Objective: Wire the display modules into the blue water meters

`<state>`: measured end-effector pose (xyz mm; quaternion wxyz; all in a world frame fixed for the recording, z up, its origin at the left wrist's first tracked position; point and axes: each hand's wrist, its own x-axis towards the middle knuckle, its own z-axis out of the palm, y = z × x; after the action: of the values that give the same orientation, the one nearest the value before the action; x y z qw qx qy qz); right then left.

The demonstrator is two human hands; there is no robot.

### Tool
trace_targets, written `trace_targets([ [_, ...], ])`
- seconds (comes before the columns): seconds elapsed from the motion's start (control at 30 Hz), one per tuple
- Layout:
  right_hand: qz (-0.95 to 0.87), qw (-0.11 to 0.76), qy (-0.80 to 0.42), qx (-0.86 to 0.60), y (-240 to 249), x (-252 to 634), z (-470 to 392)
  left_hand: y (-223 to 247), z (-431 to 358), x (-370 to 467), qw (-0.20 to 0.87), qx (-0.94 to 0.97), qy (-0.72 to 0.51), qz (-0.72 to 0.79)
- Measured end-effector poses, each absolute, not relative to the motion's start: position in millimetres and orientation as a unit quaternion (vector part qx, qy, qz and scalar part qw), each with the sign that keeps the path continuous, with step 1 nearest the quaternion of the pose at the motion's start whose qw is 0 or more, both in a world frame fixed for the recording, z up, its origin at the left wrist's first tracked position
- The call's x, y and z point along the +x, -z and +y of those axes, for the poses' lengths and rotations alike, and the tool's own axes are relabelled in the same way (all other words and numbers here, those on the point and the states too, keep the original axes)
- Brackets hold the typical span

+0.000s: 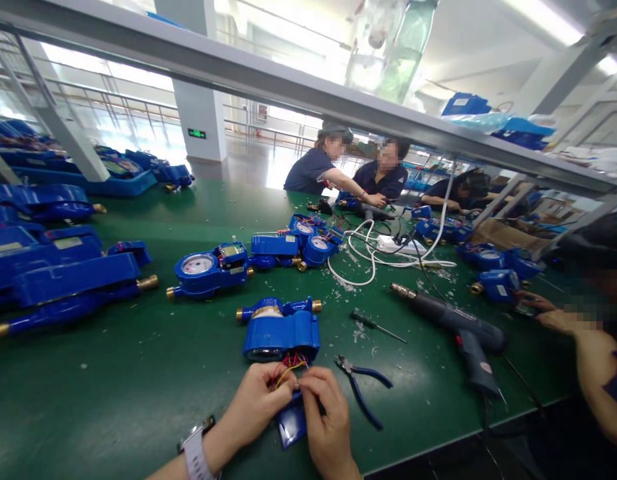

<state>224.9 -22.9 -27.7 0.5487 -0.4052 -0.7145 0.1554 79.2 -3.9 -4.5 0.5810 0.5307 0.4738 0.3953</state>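
A blue water meter (281, 333) with brass pipe ends lies on the green bench in front of me. Thin red, yellow and white wires (294, 361) come out of its near side. My left hand (258, 400) pinches some of these wires, with a watch on that wrist. My right hand (328, 413) is closed at the wire ends, its fingertips almost touching those of my left. The exact spot they grip is too small to make out. Beneath and between the hands lies a blue cover (292, 423), partly hidden by them.
Diagonal cutters (363, 387), a screwdriver (376, 325) and a heat gun (453, 327) lie to the right. Several water meters (203, 270) stand behind and left. A white power strip (398, 245) trails cables. A shelf beam (288, 90) crosses overhead. Co-workers sit opposite and at right, one hand (553, 317) near a meter.
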Motion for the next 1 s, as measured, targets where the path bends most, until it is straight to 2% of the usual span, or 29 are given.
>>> trace_targets([
  [1.0,-0.715,0.534,-0.172,-0.418,31.6,227.4,-22.2,7.9,-4.2,79.3,0.558,0.567,-0.377,0.475],
])
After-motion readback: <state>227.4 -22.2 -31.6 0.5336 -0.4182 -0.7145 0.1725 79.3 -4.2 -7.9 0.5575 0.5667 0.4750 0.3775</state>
